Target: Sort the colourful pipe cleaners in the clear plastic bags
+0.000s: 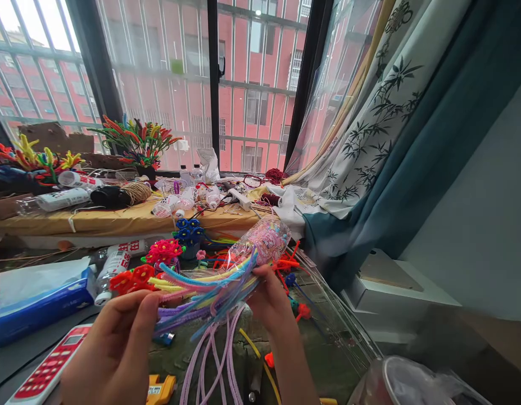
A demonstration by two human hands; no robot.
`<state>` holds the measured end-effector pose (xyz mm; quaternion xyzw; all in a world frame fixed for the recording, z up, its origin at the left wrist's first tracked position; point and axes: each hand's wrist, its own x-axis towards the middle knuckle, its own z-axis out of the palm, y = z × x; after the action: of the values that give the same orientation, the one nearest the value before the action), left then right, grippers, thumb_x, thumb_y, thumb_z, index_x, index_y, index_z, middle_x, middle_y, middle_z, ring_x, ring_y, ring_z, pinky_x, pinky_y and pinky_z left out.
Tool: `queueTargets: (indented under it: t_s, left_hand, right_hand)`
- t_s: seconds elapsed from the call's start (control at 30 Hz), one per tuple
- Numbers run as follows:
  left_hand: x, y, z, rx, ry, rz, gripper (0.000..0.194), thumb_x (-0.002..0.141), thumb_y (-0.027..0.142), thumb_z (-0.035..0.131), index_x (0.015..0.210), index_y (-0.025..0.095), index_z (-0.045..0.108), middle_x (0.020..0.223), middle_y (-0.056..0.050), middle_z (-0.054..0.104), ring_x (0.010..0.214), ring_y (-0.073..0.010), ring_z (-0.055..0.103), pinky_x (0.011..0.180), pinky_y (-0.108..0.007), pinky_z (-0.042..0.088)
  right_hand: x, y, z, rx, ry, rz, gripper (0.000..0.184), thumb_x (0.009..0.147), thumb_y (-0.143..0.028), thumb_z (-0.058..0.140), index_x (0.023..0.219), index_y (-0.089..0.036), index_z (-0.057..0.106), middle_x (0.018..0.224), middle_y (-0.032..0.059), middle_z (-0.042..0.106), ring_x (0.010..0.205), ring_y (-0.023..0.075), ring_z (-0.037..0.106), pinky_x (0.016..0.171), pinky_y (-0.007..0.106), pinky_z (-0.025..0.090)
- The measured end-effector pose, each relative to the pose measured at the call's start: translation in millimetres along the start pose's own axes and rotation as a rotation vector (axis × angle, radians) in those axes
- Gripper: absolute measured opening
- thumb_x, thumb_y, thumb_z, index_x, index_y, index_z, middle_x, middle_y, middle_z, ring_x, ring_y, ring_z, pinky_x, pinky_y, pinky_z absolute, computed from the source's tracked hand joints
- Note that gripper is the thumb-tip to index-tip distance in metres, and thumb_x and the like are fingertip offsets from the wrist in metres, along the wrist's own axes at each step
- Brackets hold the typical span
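Note:
Blue, purple, yellow and pink pipe cleaners stretch as a loose bundle between my two hands. My left hand is closed, with thumb and index finger pinching the bundle's near left end at a pink pipe cleaner. At the right end, my right hand grips the bundle from below; some of its fingers are hidden behind the strands. Just above it, a clear plastic wrapper with a pink cartoon print surrounds the far end of the bundle. Lilac pipe cleaners curve down below my hands.
Red pipe-cleaner flowers, a blue tissue box and a red-and-white calculator lie to the left. A yellow tool is at the front. Plastic bottles clutter the windowsill. A clear plastic tub stands front right.

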<state>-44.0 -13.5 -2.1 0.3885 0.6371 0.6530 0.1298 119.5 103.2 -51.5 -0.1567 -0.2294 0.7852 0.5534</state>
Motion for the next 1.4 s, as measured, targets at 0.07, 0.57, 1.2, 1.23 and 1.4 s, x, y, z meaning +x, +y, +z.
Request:
queueTargets:
  t_s: [0.07, 0.57, 1.2, 1.23, 1.4]
  left_hand:
    - [-1, 1, 1.1, -0.018, 0.019, 0.000, 0.027, 0.076, 0.055, 0.067, 0.087, 0.030, 0.065, 0.078, 0.009, 0.071, 0.078, -0.0138, 0.065, 0.074, -0.018, 0.054]
    - [5, 7, 3.3, 0.055, -0.070, -0.139, 0.041, 0.056, 0.063, 0.075, 0.070, 0.024, 0.069, 0.057, 0.003, 0.068, 0.060, -0.0170, 0.065, 0.056, -0.021, 0.054]
    - [-9, -8, 9.0, 0.034, 0.059, 0.024, 0.024, 0.067, 0.050, 0.074, 0.079, 0.030, 0.071, 0.076, 0.009, 0.076, 0.073, -0.0110, 0.072, 0.072, -0.012, 0.056]
    - [-8, -7, 8.3, 0.039, 0.068, 0.009, 0.026, 0.067, 0.053, 0.074, 0.080, 0.030, 0.071, 0.076, 0.008, 0.077, 0.074, -0.0114, 0.072, 0.073, -0.012, 0.056]
    - [-3, -11, -0.2, 0.117, -0.002, 0.045, 0.041, 0.064, 0.068, 0.069, 0.079, 0.030, 0.072, 0.076, 0.006, 0.078, 0.071, -0.0150, 0.073, 0.067, -0.017, 0.059]
  right_hand:
    - [0, 0, 0, 0.017, 0.013, 0.013, 0.010, 0.061, -0.019, 0.068, 0.070, -0.016, 0.070, 0.067, -0.0010, 0.074, 0.062, 0.0128, 0.066, 0.065, 0.022, 0.054]
    - [-12, -1, 6, -0.044, -0.052, -0.087, 0.022, 0.064, -0.022, 0.079, 0.083, -0.020, 0.069, 0.078, 0.0008, 0.075, 0.077, 0.0199, 0.070, 0.063, 0.026, 0.056]
    - [-13, 3, 25, -0.109, 0.052, -0.133, 0.052, 0.046, -0.010, 0.084, 0.095, -0.020, 0.068, 0.071, -0.0050, 0.073, 0.069, 0.0169, 0.069, 0.067, 0.025, 0.057]
    - [-13, 3, 25, -0.107, 0.066, -0.144, 0.052, 0.046, -0.010, 0.083, 0.095, -0.021, 0.068, 0.071, -0.0049, 0.073, 0.069, 0.0167, 0.069, 0.066, 0.025, 0.057]
    - [-13, 6, 23, -0.104, 0.046, -0.125, 0.050, 0.049, -0.012, 0.086, 0.095, -0.020, 0.068, 0.075, -0.0032, 0.073, 0.074, 0.0165, 0.069, 0.068, 0.024, 0.056]
